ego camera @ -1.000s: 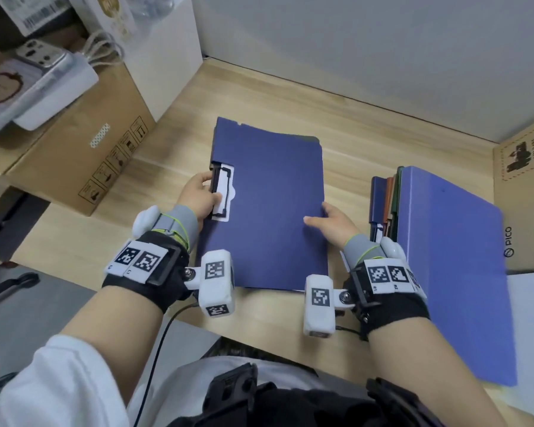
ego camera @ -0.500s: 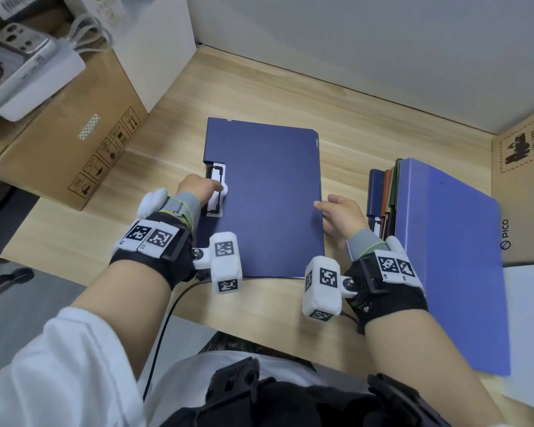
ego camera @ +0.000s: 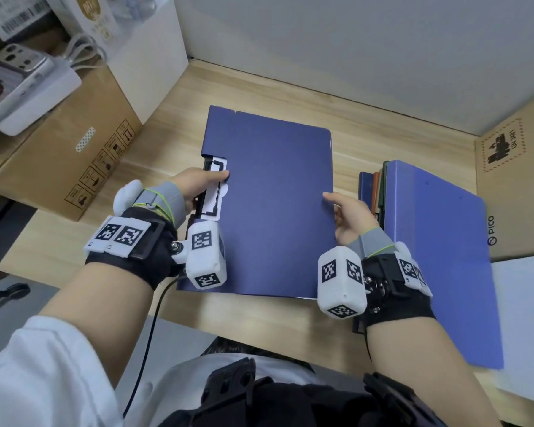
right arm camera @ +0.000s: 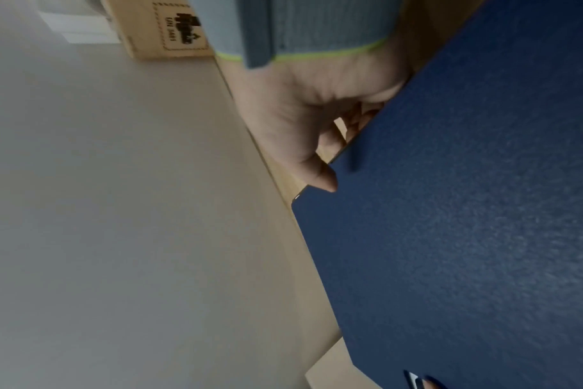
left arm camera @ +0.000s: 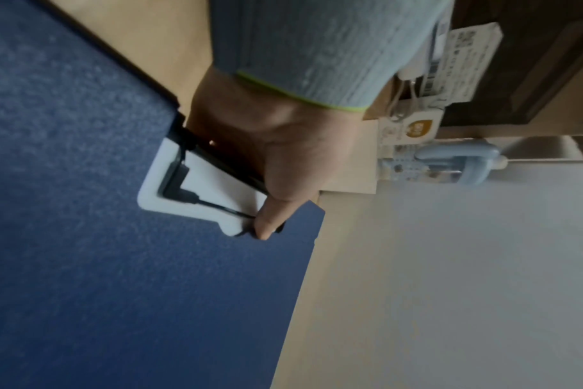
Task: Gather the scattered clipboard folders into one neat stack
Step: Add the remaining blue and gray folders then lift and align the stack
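Observation:
A dark blue clipboard folder (ego camera: 272,204) (left arm camera: 84,237) (right arm camera: 466,237) lies in the middle of the wooden desk (ego camera: 259,90). My left hand (ego camera: 198,184) (left arm camera: 276,163) grips its left edge at the white clip (ego camera: 215,198) (left arm camera: 197,194), thumb on top. At the right edge my right hand (ego camera: 346,217) (right arm camera: 316,118) holds the folder, with the thumb on the cover and the fingers curled under the edge. To the right lies a stack of folders (ego camera: 373,192) topped by a lighter blue folder (ego camera: 438,260).
A large cardboard box (ego camera: 68,155) carrying white boxes stands at the left. Another cardboard box (ego camera: 518,180) (right arm camera: 170,29) is at the right, with a white sheet (ego camera: 524,318) in front of it. A grey wall (ego camera: 352,41) closes the back of the desk.
The dark blue folder now lies squarer on the desk. My left thumb has moved onto the clip, and my right fingers have curled under the folder's right edge.

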{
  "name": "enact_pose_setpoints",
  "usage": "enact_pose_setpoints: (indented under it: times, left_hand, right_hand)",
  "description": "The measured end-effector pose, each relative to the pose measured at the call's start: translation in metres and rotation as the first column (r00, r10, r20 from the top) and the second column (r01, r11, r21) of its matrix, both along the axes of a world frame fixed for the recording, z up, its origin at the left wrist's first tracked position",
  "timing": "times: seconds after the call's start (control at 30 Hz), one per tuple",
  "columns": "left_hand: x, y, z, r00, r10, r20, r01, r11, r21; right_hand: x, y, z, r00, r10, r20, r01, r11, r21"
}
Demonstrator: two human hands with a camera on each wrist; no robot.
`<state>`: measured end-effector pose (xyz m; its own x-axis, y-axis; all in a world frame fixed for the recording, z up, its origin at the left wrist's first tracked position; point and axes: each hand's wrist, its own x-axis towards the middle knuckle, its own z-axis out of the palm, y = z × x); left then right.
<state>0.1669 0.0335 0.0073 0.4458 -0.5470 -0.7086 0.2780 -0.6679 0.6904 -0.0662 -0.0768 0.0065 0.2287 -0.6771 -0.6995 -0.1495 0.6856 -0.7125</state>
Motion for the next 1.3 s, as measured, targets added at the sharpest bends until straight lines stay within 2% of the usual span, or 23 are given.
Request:
enact_pose_setpoints:
  times: [0.13, 0.3, 0.43, 0.57, 0.63, 0.77, 0.9, 1.0, 1.13, 1.3]
  left_hand:
    - [-0.028, -0.03, 0.037, 0.997, -0.074, 0.038, 0.079, 0.983, -0.163]
    - [-0.079, -0.063, 0.061, 0.983, -0.167, 0.073, 0.181, 0.943, -0.279]
    - [-0.141, -0.085, 0.049, 0.916, -0.4, 0.019, 0.392, 0.885, -0.251]
    - [-0.198, -0.093, 0.032, 0.871, -0.489, -0.044, 0.474, 0.861, -0.184]
    - [-0.217, -0.096, 0.024, 0.851, -0.52, -0.071, 0.508, 0.85, -0.138]
    - [-0.236, -0.097, 0.013, 0.855, -0.513, -0.075, 0.505, 0.856, -0.111]
    - [-0.241, -0.097, -0.011, 0.906, -0.422, -0.033, 0.421, 0.906, -0.053]
    - [-0.247, -0.091, -0.001, 0.931, -0.334, -0.144, 0.33, 0.942, -0.056]
    - [-0.249, -0.094, -0.014, 0.929, -0.319, -0.187, 0.317, 0.948, -0.04]
    - [-0.248, -0.094, -0.013, 0.912, -0.35, -0.212, 0.35, 0.936, -0.038]
  right_hand:
    - [-0.025, -0.02, 0.04, 0.995, -0.088, 0.043, 0.094, 0.977, -0.193]
    - [-0.071, -0.035, 0.058, 0.991, -0.132, -0.032, 0.118, 0.952, -0.282]
    - [-0.133, -0.043, 0.049, 0.966, -0.221, -0.132, 0.172, 0.936, -0.307]
    - [-0.181, -0.042, 0.032, 0.907, -0.304, -0.291, 0.211, 0.927, -0.311]
    - [-0.201, -0.042, 0.017, 0.867, -0.287, -0.407, 0.175, 0.941, -0.289]
    - [-0.236, -0.04, -0.016, 0.744, -0.098, -0.661, -0.02, 0.986, -0.168]
    - [-0.238, -0.034, -0.022, 0.745, -0.104, -0.659, -0.055, 0.975, -0.215]
    - [-0.238, -0.032, -0.02, 0.749, -0.133, -0.649, -0.04, 0.969, -0.245]
    - [-0.244, -0.033, -0.022, 0.737, -0.127, -0.664, -0.025, 0.977, -0.214]
    - [-0.245, -0.035, -0.024, 0.797, -0.15, -0.585, 0.036, 0.979, -0.201]
